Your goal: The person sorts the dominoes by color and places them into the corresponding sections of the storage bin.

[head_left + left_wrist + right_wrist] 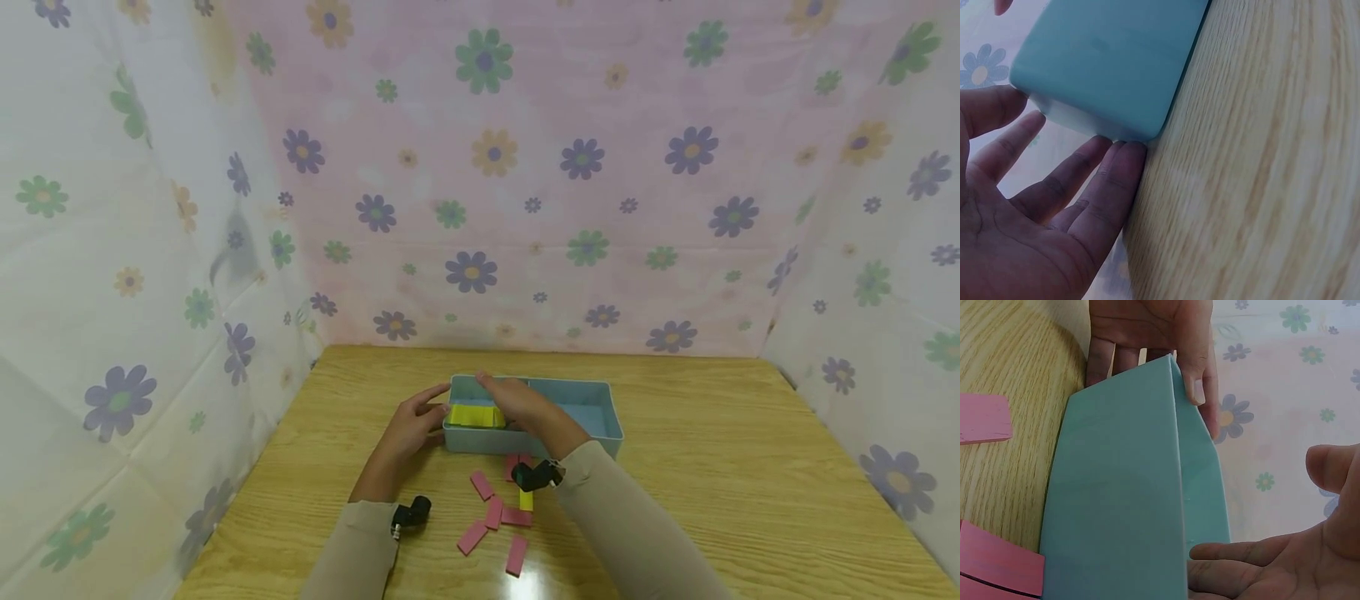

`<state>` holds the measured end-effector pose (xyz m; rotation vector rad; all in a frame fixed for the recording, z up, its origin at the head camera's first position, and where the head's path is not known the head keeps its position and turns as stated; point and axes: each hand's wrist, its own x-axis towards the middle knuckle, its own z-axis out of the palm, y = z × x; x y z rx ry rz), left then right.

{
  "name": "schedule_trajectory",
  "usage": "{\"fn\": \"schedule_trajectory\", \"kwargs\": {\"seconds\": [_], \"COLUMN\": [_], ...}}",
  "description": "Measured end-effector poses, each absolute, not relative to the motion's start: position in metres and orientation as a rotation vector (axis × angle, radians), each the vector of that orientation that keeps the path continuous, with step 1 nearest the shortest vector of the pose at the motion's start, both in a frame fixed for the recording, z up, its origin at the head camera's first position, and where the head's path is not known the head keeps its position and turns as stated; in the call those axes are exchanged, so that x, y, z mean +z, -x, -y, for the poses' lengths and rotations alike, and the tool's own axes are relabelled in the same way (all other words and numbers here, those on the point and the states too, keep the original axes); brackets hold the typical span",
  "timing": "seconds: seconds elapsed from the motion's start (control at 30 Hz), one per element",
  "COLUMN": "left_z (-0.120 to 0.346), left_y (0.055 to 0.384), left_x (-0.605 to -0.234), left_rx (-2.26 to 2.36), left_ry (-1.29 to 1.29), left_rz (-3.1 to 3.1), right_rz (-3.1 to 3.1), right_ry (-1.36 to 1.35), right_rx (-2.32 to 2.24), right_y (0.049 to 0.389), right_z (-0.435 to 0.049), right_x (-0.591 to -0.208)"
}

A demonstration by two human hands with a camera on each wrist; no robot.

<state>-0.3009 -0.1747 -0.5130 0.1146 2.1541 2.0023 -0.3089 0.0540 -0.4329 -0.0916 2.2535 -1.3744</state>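
Observation:
A light blue bin [487, 442] with a divider stands on the table, with yellow blocks [474, 417] lined up along the near wall of its left compartment. My left hand [408, 429] is at the bin's left end; its extended fingertips touch the end wall [1079, 119], and the thumb lies near the rim. My right hand [528, 408] reaches over the near rim into the left compartment, beside the yellow blocks. In the right wrist view its straight fingers [1235, 565] dip behind the bin's wall and its thumb points away from them; the wall hides the fingertips.
Several pink blocks [472, 538] lie scattered on the wooden table [712, 483] in front of the bin, some right against its near wall. Among them is a yellow block [527, 500], partly under my right wrist. Flowered cloth [480, 208] hangs behind and at both sides.

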Motion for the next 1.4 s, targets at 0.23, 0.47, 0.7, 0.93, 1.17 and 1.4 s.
{"fn": "schedule_trajectory", "kwargs": {"seconds": [0.23, 0.47, 0.7, 0.93, 1.17, 1.4], "left_z": [0.176, 0.174, 0.171, 0.171, 0.171, 0.170], "left_y": [0.300, 0.302, 0.301, 0.299, 0.300, 0.302], "left_x": [-0.515, -0.514, -0.512, -0.510, -0.512, -0.512], "left_rx": [2.001, 1.989, 2.013, 2.015, 2.013, 2.003], "left_ry": [-0.096, -0.099, -0.084, -0.081, -0.085, -0.079], "left_rz": [-2.175, -2.190, -2.173, -2.179, -2.183, -2.192], "right_rz": [-2.292, -2.290, -2.156, -2.159, -2.176, -2.101], "right_ry": [0.091, 0.137, 0.299, 0.370, 0.360, 0.402], "right_rx": [-1.439, -1.566, -1.759, -1.841, -1.821, -1.806], "right_y": [0.307, 0.297, 0.282, 0.267, 0.254, 0.250], "right_z": [-0.062, -0.081, -0.103, -0.122, -0.141, -0.155], "right_x": [-0.431, -0.426, -0.432, -0.439, -0.450, -0.459]}}
